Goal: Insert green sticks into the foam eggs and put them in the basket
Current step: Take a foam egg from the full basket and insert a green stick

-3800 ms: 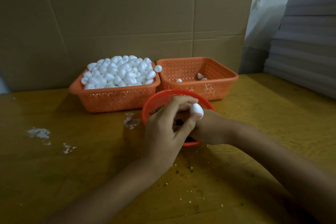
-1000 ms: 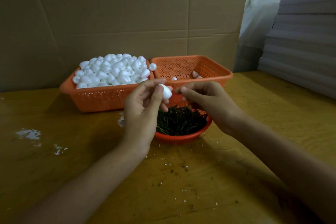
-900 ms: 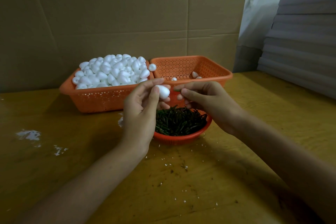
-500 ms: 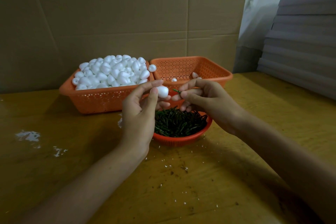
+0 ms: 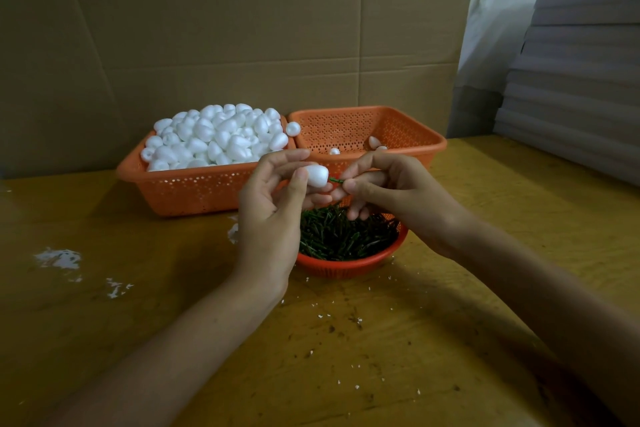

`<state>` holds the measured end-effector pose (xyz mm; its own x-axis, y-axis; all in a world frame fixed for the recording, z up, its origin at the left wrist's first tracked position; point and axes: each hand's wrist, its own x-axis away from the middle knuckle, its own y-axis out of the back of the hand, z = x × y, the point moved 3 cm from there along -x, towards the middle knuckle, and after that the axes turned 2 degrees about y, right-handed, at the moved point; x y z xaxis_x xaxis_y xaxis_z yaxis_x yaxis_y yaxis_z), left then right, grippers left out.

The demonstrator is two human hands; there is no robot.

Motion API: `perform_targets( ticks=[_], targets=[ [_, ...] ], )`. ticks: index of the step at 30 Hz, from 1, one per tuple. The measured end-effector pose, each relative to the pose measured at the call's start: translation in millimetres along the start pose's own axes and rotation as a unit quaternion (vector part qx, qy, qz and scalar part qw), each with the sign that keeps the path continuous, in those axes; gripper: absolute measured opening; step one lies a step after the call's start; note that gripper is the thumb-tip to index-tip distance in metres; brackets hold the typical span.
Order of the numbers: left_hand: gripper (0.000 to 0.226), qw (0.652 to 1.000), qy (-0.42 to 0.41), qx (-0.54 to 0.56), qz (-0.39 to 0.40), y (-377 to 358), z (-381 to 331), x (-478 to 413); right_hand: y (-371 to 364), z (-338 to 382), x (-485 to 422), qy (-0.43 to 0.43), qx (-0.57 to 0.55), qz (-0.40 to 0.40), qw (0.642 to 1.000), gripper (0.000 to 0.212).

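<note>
My left hand (image 5: 268, 215) pinches a white foam egg (image 5: 318, 175) between thumb and fingers, above the red round bowl (image 5: 343, 268) of green sticks (image 5: 341, 234). My right hand (image 5: 391, 194) pinches one green stick (image 5: 335, 180) whose tip meets the egg's narrow end. Behind stand two orange baskets: the left basket (image 5: 194, 191) is heaped with foam eggs (image 5: 221, 135), while the right basket (image 5: 408, 135) holds a few eggs (image 5: 374, 141).
Flat cardboard sheets (image 5: 242, 38) stand as a wall behind the baskets. A stack of grey boards (image 5: 575, 80) leans at the right. White foam crumbs (image 5: 59, 258) lie on the yellow wooden table (image 5: 346, 340) at the left and near the bowl.
My right hand came up out of the stick bowl with one green stick and brought it to the egg. My left hand turned the egg's narrow end toward the stick.
</note>
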<state>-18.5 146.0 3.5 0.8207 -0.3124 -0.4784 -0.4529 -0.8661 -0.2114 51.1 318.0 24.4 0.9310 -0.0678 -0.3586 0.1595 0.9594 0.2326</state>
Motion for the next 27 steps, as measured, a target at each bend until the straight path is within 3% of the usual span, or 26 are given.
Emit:
perform_targets(
  ticks=[27],
  targets=[
    [0.017, 1.0, -0.001, -0.025, 0.006, 0, -1, 2, -11, 3, 3, 0.042, 0.049, -0.018, 0.998, 0.017]
  ],
)
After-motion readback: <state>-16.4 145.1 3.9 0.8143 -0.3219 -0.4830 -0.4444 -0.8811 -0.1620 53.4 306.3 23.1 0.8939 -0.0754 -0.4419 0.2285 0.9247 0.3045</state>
